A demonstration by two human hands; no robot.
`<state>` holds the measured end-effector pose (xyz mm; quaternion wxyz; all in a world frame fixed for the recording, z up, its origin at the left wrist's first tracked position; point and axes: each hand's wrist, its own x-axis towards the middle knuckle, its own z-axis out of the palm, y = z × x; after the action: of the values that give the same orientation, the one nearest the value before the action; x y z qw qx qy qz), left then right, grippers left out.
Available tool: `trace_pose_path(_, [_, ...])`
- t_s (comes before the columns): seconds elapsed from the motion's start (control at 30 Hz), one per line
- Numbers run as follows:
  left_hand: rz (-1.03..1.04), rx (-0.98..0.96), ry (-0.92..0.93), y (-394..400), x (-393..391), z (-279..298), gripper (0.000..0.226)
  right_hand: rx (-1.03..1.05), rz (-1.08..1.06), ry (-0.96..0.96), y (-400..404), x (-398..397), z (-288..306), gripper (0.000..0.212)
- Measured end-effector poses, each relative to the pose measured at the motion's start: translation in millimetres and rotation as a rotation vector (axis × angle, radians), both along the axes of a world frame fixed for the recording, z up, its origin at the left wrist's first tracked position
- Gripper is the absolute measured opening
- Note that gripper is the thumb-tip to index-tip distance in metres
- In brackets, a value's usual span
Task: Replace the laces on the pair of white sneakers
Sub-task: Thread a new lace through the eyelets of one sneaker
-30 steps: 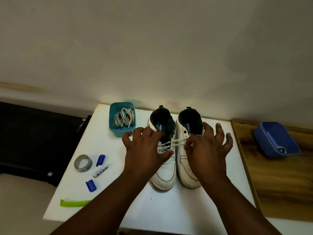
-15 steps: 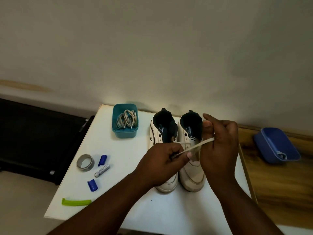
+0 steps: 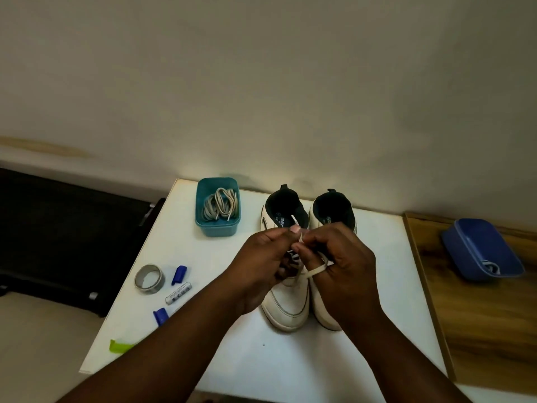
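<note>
Half a second ago the flat off-white lace (image 3: 312,271) was stretched in a straight line between 2 hands held apart; now the left hand (image 3: 261,264) and right hand (image 3: 343,263) have come together above the pair of white low-top leather sneakers (image 3: 286,301), fingertips almost touching. Both hands have their fingers curled and pinch the lace, and a loop of it hangs round the right hand's lower fingers. My reading is that the lace is out of the left sneaker's eyelets and is being gathered up, so the old lace is nearly dealt with and fresh lacing has not begun; whether any lace remains threaded is hidden by the hands.

The sneakers stand side by side on the white rectangular table (image 3: 290,367), toes toward the person.

Left of the sneakers, toward the wall, the teal plastic tub (image 3: 217,225) holds a bundle of grey and cream laces (image 3: 220,203). Well right of the sneakers, on the wooden surface (image 3: 488,321), the blue plastic tub (image 3: 476,248) holds 1 small pale item, too small to identify.
</note>
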<state>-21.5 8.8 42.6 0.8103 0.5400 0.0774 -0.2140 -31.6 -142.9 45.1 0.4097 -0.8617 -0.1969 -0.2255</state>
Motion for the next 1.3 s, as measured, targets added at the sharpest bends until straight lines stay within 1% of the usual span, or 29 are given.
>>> trace_pose_path(0.03, [0.031,-0.004,0.001,0,0,2,0.027,-0.02,0.023,0.008,-1,1,-1,0.016])
trace_pose_path(0.07, [0.084,0.014,0.0,-1,1,2,0.024,-0.052,0.054,0.045,-2,2,-1,0.025])
trace_pose_path(0.1, [0.151,0.075,-0.025,0,2,1,0.022,-0.102,0.076,0.117,-3,4,-2,0.039])
trace_pose_path(0.13, [0.219,0.197,-0.094,2,4,-3,0.02,-0.171,0.065,0.212,-6,6,-5,0.053])
trace_pose_path(0.17, [0.28,0.346,-0.188,4,7,-8,0.019,-0.227,0.02,0.304,-9,8,-8,0.063])
trace_pose_path(0.2, [0.316,0.459,-0.28,6,7,-10,0.018,-0.228,-0.046,0.363,-11,10,-10,0.066])
trace_pose_path(0.23, [0.322,0.527,-0.35,7,7,-11,0.018,-0.164,-0.109,0.385,-13,11,-12,0.063])
trace_pose_path(0.27, [0.304,0.554,-0.39,6,6,-12,0.018,-0.058,-0.159,0.379,-13,12,-13,0.058])
trace_pose_path(0.33, [0.24,0.54,-0.422,1,2,-13,0.019,0.145,-0.191,0.347,-10,13,-8,0.045])
trace_pose_path(0.37, [0.204,0.522,-0.428,-1,0,-14,0.02,0.204,-0.174,0.344,-6,13,-4,0.037])
trace_pose_path(0.43, [0.148,0.499,-0.436,-5,-3,-20,0.021,0.23,-0.109,0.381,1,12,-3,0.021])
trace_pose_path(0.47, [0.133,0.51,-0.436,-6,-3,-23,0.021,0.227,-0.089,0.4,3,12,-6,0.018])
trace_pose_path(0.6, [0.076,0.583,-0.439,-1,-1,-30,0.019,0.34,-0.084,0.522,4,13,-12,0.014])
trace_pose_path(0.67, [0.061,0.598,-0.439,0,0,-29,0.012,0.384,-0.109,0.57,5,12,-11,0.016])
trace_pose_path(0.73, [0.107,0.576,-0.427,0,0,-27,0.01,0.384,-0.117,0.56,5,11,-11,0.018])
trace_pose_path(0.83, [0.157,0.508,-0.361,1,1,-25,0.012,0.405,-0.04,0.611,7,10,-13,0.017])
trace_pose_path(0.9, [0.206,0.592,-0.333,1,1,-28,0.012,0.42,-0.065,0.616,6,10,-15,0.017])
trace_pose_path(0.97, [0.304,0.718,-0.307,4,3,-35,0.014,0.357,-0.218,0.526,-4,12,-16,0.017])
trace_pose_path(1.03, [0.405,0.75,-0.29,8,5,-37,0.012,0.195,-0.352,0.472,-18,13,-13,0.014])
trace_pose_path(1.07, [0.439,0.761,-0.297,9,5,-37,0.011,0.088,-0.369,0.48,-24,13,-13,0.011])
trace_pose_path(1.13, [0.47,0.799,-0.326,10,5,-35,0.007,-0.084,-0.327,0.525,-25,9,-15,0.007])
trace_pose_path(1.2, [0.465,0.852,-0.338,10,3,-36,0.004,-0.192,-0.244,0.529,-16,6,-19,0.013])
trace_pose_path(1.23, [0.454,0.885,-0.326,9,3,-36,0.007,-0.237,-0.213,0.522,-11,5,-21,0.017])
trace_pose_path(1.3, [0.397,0.976,-0.276,10,5,-40,0.023,-0.287,-0.178,0.506,-3,5,-23,0.022])
